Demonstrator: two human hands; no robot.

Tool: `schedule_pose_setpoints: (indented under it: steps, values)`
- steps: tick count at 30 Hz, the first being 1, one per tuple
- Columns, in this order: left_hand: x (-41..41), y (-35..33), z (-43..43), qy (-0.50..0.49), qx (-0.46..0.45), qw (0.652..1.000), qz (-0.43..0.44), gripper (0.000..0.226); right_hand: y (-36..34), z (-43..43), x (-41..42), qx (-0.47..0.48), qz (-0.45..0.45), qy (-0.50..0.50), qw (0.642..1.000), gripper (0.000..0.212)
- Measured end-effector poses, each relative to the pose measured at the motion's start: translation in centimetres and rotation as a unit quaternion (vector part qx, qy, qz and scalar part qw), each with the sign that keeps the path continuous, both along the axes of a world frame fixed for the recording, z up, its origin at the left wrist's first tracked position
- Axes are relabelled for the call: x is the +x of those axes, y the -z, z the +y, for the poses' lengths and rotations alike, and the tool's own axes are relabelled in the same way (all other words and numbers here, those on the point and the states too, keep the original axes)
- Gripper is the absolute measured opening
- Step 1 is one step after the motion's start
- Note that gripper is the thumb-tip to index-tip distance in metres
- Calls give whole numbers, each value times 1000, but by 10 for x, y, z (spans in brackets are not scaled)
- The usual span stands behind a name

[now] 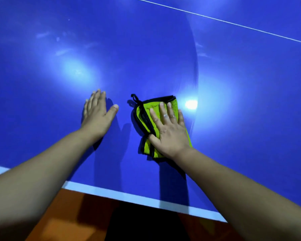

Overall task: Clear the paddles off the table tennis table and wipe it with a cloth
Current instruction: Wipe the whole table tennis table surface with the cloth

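One glossy blue table tennis table (146, 49), one folded lime-green microfibre cloth with black trim (147, 108), two bare hands: left hand (97, 115), right hand (170, 131).

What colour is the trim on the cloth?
Black trim on the lime-green cloth; head view.

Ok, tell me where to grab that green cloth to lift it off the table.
I'd pinch the black-trimmed left edge of the green cloth, near its hanging loop, coming from the left. The cloth lies folded flat on the table tennis table, and the right hand presses flat over its right part, so only that side is free.
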State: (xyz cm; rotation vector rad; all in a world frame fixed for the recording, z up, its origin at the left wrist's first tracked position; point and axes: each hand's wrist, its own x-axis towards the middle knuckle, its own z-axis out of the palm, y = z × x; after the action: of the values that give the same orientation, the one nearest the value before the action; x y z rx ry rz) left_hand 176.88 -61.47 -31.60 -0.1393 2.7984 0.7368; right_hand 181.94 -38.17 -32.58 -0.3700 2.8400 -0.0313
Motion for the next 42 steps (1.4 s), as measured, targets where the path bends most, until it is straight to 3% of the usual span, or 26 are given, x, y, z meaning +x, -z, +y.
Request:
schedule_pose_setpoints:
  steps: [10, 18, 24, 32, 37, 42]
  values:
    - [56, -9, 26, 55, 2, 998, -25, 66, -6, -4, 123, -56, 9, -100, 993, 83]
    - [30, -13, 65, 101, 22, 994, -45, 65, -6, 29, 109, -78, 16, -102, 992, 85]
    - [-23, -9, 102, 103, 25, 993, -49, 64, 1, 57, 12, -44, 36, 18, 998, 85]
    - [-107, -4, 173, 87, 10, 995, -41, 72, 7, 95, -154, -17, 43, 75, 996, 80]
    - [-155, -2, 212, 62, -48, 984, -160, 83, 9, 119, -260, -30, 52, 90, 994, 77]
    - [-163, -3, 219, 87, -101, 964, -229, 114, 10, 136, -353, -42, 58, 62, 996, 77]
